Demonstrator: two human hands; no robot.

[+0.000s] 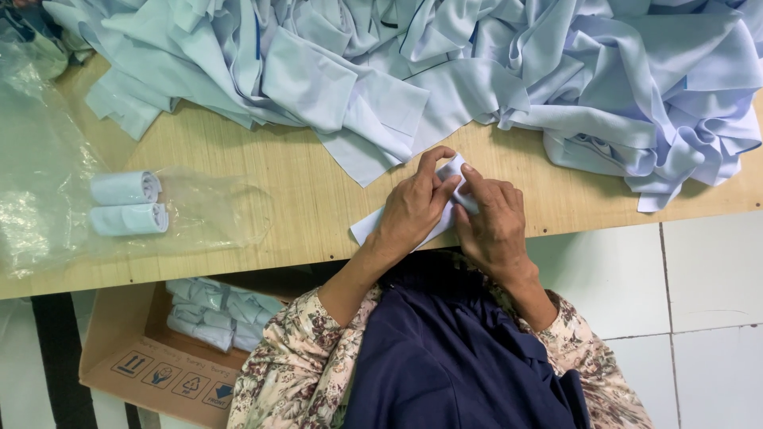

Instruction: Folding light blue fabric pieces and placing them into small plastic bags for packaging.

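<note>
Pale blue cloth fills most of what I see. At the centre of the frame, near the lower edge of the bench (pixel 262 199), I hold a small strip of fabric (pixel 364 228) between both hands. My left hand (pixel 413 210) lies over the strip with its fingers curled, thumb and forefinger pinching the upper end. My right hand (pixel 493 222) is closed on that same end from the other side, its fingertips meeting those of the left, so the two hands touch over the cloth. The lower left end of the strip pokes out flat on the wood, below my left wrist.

Across the top of the frame, from upper left to far right, a big heap of light blue garments (pixel 493 71) lies rumpled on the bench, one flap reaching down to just above my hands. At the left, two rolled pieces (pixel 127 202) of the same cloth lie side by side, one above the other, on a sheet of clear plastic (pixel 48 183) that spreads over the left end of the bench.

Below the bench edge, at the lower left, an open cardboard box (pixel 135 349) on the floor holds more rolled blue pieces. My flowered sleeves and dark blue garment show at the bottom centre, and white floor tiles (pixel 699 278) at the lower right.
</note>
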